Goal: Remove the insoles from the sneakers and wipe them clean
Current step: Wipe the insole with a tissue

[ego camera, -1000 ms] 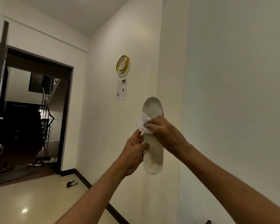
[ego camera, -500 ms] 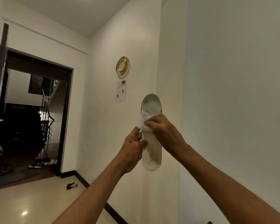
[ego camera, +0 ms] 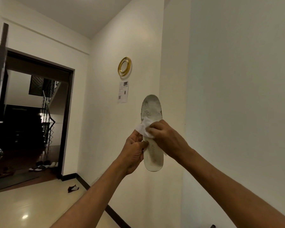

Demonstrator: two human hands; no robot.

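Note:
A white insole (ego camera: 151, 111), grey with dirt at its upper end, is held upright in front of me at chest height. My left hand (ego camera: 132, 153) grips its left edge near the middle, thumb on the face. My right hand (ego camera: 167, 139) presses a crumpled white wipe (ego camera: 144, 128) against the insole's middle, fingers closed over it. No sneakers are in view.
A white wall stands close behind the insole, with a gold ring ornament (ego camera: 124, 66) and a paper notice (ego camera: 123, 91). An open dark doorway (ego camera: 31, 116) at the left leads to stairs, with slippers (ego camera: 43, 166) on its floor. A small dark object (ego camera: 73, 188) lies on the glossy floor.
My right hand with the wipe has slid a little down the insole, baring more of the dirty upper end. The insole sits slightly higher and more to the left in view.

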